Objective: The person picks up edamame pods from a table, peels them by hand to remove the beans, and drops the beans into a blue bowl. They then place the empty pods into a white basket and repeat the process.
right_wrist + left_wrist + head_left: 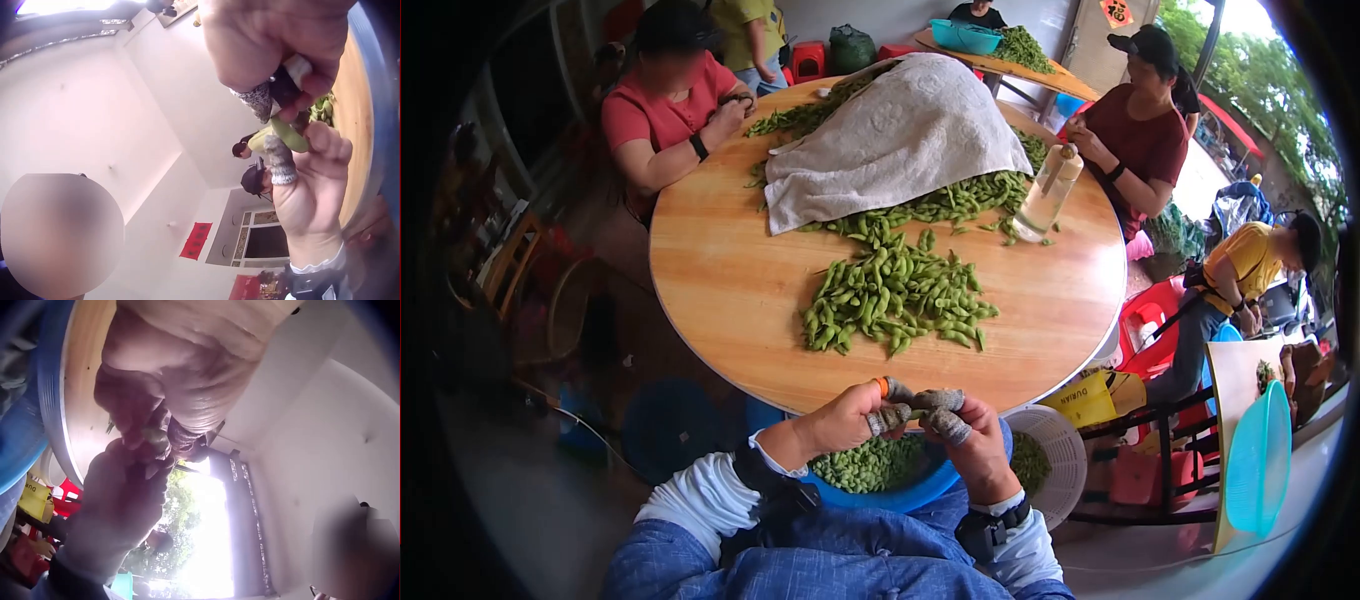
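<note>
From far off, I see a big round table (710,300). A blue tub (945,484) sits below its near edge. A pile of green pods (890,300) lies on the table. The left hand (845,414) and right hand (978,445) pinch one green pod (289,135) between them, near that edge. I'd squeeze it softly, thumbs close together, and stay above the tub.

In the head view I read DURIAN on a yellow package (1090,400) at four o'clock and 福 on a red paper (1116,12) at one. My left wrist view shows the package's first letters, DU, toward nine. At six in the right wrist view, a red banner's (197,240) characters blur.
</note>
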Demonstrator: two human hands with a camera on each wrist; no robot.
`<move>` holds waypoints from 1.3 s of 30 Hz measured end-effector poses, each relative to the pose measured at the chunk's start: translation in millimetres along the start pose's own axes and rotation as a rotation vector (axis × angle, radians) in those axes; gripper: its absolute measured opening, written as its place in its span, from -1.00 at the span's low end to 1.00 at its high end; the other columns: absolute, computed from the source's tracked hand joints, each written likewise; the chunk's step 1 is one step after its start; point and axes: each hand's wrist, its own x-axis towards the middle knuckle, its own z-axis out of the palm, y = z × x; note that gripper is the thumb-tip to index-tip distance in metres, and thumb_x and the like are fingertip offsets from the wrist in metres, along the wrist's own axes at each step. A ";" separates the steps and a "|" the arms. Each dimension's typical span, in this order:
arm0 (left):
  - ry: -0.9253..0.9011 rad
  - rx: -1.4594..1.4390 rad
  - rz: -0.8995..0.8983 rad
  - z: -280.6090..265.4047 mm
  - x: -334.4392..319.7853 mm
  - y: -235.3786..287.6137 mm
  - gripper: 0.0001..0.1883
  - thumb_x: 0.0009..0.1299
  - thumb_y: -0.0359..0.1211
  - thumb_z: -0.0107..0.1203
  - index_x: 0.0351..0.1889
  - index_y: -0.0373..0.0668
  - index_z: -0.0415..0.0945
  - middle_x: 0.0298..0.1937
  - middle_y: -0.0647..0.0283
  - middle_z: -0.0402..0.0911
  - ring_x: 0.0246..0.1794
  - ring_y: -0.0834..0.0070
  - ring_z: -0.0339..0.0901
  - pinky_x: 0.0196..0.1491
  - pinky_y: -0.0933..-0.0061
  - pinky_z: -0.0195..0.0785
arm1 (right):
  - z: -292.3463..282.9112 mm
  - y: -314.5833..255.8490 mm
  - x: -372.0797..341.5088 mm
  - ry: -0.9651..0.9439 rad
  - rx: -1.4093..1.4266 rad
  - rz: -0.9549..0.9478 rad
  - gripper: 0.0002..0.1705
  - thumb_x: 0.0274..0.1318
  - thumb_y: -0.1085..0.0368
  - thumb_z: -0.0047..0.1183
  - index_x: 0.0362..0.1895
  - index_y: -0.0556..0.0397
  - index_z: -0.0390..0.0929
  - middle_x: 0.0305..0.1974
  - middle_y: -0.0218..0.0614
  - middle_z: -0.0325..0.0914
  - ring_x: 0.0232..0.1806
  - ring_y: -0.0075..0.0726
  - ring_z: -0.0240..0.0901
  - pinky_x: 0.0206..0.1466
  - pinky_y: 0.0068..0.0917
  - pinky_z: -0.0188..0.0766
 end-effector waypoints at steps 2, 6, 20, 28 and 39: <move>-0.136 0.220 -0.030 -6.5 -3.6 -1.7 -0.77 0.31 -0.34 -0.10 -0.14 -0.26 0.27 -0.34 0.35 0.44 -0.40 0.72 0.30 -0.31 0.68 0.20 | -2.3 -5.8 -2.2 -0.009 -0.095 -0.015 -0.65 -0.09 0.26 0.08 -0.17 0.16 0.45 -0.30 -0.34 0.50 -0.35 -0.56 0.39 -0.28 -0.65 0.32; -0.107 0.539 0.175 -0.6 -8.9 -1.0 -0.74 0.29 -0.25 -0.05 -0.22 -0.27 0.37 -0.40 0.38 0.41 -0.38 0.68 0.30 -0.29 0.59 0.22 | -7.1 -0.7 -3.6 -0.108 -0.165 -0.035 -0.71 0.01 0.37 -0.02 -0.13 0.23 0.41 -0.24 -0.32 0.48 -0.21 -0.50 0.38 -0.10 -0.58 0.29; 0.182 1.353 0.461 5.7 -21.1 4.7 -0.79 -0.03 -0.33 0.10 -0.47 -0.24 0.44 -0.52 0.14 0.45 -0.47 0.22 0.43 -0.43 0.30 0.28 | 3.6 5.6 -16.5 0.010 -0.207 0.132 -0.69 0.02 0.22 -0.01 -0.19 0.16 0.45 -0.31 -0.44 0.48 -0.32 -0.61 0.35 -0.22 -0.65 0.26; 0.173 1.465 0.528 5.6 -23.0 1.1 -0.81 -0.23 -0.46 0.04 -0.58 -0.24 0.42 -0.60 0.18 0.38 -0.53 0.26 0.40 -0.47 0.30 0.26 | -0.3 8.7 -17.2 0.025 -0.243 0.173 -0.77 0.03 0.30 -0.05 -0.23 0.16 0.45 -0.34 -0.46 0.47 -0.31 -0.62 0.34 -0.21 -0.66 0.25; 0.258 0.806 0.488 7.7 -25.0 -23.8 -0.81 0.07 -0.35 0.07 -0.39 -0.24 0.43 -0.45 0.12 0.45 -0.45 0.26 0.43 -0.41 0.40 0.28 | -8.8 35.6 -14.8 -0.107 0.007 0.093 -0.77 0.02 0.38 -0.04 -0.19 0.18 0.42 -0.26 -0.42 0.46 -0.23 -0.60 0.34 -0.13 -0.63 0.26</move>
